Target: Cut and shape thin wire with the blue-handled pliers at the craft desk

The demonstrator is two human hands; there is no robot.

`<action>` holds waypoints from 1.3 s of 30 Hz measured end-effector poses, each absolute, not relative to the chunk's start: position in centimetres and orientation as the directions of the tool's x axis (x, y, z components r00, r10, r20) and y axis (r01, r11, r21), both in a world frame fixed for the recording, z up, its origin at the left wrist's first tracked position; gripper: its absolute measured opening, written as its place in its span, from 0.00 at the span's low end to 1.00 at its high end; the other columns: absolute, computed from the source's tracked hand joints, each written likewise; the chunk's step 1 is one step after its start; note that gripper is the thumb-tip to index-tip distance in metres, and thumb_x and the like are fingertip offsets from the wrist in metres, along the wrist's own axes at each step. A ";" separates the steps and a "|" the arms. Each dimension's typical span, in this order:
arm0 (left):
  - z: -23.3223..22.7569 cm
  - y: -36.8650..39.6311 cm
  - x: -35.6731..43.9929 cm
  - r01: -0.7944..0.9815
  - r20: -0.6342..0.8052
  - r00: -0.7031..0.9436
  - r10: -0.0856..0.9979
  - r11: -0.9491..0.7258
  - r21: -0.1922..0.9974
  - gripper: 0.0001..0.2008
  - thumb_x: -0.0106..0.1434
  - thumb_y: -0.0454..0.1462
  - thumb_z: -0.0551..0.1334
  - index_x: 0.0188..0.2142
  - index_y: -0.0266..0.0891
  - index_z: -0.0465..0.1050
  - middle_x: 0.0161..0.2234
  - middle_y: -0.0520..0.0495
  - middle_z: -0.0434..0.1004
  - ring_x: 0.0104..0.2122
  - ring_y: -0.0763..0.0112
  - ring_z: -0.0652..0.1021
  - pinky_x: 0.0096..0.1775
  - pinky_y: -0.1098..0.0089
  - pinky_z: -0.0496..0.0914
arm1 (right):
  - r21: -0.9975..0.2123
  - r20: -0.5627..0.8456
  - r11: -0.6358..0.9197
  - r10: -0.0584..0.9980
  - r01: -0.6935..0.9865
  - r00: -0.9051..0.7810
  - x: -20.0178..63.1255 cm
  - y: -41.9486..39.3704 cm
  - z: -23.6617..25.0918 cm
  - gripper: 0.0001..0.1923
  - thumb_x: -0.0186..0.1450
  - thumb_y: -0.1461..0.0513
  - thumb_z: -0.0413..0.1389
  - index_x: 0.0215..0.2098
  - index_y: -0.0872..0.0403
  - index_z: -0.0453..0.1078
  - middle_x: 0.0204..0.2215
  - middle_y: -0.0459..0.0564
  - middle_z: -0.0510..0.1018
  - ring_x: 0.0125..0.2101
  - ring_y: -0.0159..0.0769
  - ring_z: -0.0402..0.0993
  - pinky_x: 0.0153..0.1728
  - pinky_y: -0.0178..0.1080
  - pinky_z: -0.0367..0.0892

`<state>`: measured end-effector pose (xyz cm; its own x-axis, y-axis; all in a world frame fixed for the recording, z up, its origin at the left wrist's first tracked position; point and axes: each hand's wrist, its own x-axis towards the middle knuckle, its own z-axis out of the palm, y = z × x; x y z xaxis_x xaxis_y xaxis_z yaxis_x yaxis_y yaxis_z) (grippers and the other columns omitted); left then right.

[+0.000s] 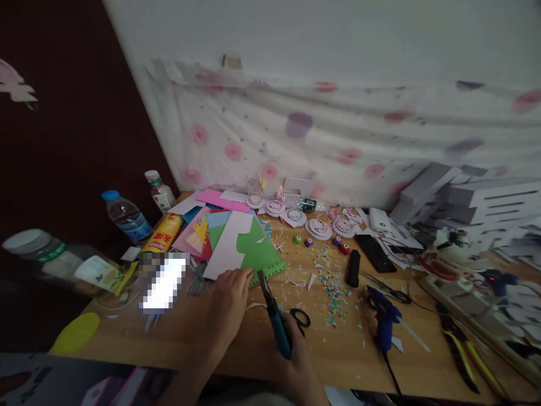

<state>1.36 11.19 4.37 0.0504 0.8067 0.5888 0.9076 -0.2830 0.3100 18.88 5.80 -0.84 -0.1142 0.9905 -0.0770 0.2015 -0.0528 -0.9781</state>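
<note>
Cutting paper, mid-step by the look of it. Right hand (pixel 296 361) is clenched round the blue-handled scissors (pixel 276 316), blades pointing to 11 o'clock, tips at the near edge of the green paper sheet (pixel 260 254). Left hand (pixel 228 304) lies flat on the tabletop (pixel 338 349), fingertips pressing the near edge of the white paper piece (pixel 228 242) that lies over the green one; it pins rather than grips. Can't tell whether the blades are open on the paper or just touching it.

Both sheets sit at 12 o'clock from the hands, on top of a fan of coloured card (pixel 203 231). Confetti scraps (pixel 332 282) scattered at 2 o'clock, blue glue gun (pixel 384 318) at 3 o'clock, bottles (pixel 127 217) off at 10 o'clock.

My read: the cut along the green edge is starting or under way. Next move needs the blades squared to the edge and the left hand holding the sheet flat clear of the blade line.
</note>
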 end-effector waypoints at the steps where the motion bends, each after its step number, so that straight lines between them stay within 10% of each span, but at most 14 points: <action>1: 4.2 11.2 1.6 0.903 0.579 0.057 0.813 -0.290 0.318 0.10 0.72 0.33 0.53 0.41 0.39 0.74 0.32 0.49 0.82 0.32 0.65 0.80 0.36 0.66 0.72 | -0.979 -0.079 -0.058 0.991 0.196 -0.106 19.0 5.8 -1.1 0.28 0.53 0.63 0.57 0.54 0.52 0.70 0.46 0.53 0.80 0.46 0.50 0.77 0.48 0.45 0.71; 39: 4.3 13.2 2.5 0.845 0.496 0.215 0.841 -0.415 0.337 0.11 0.69 0.31 0.57 0.33 0.40 0.76 0.28 0.51 0.74 0.29 0.70 0.77 0.32 0.72 0.70 | -0.978 -0.202 -0.207 0.973 0.039 0.113 21.0 5.5 -4.5 0.22 0.50 0.56 0.64 0.43 0.53 0.77 0.40 0.53 0.83 0.43 0.48 0.79 0.47 0.41 0.72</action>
